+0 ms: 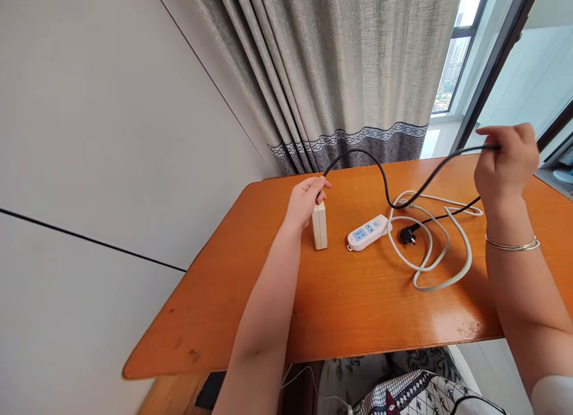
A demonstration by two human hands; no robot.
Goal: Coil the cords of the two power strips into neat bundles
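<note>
My left hand is closed in a pinch on a black cable, at the top of a cream-white block standing upright on the table. The fingers partly hide where cable and block meet. My right hand, raised over the table's right side, is closed round the same cable, which sags between the hands. A black cable with a three-pin plug also lies on the table. Close to the plug is a small white power strip with blue sockets, its white cord lying in loose loops.
The orange-brown wooden table has a rounded left end beside a pale wall panel. Grey curtains hang behind its far edge. To the right are a window and glass door frames. Patterned cloth lies below the near edge.
</note>
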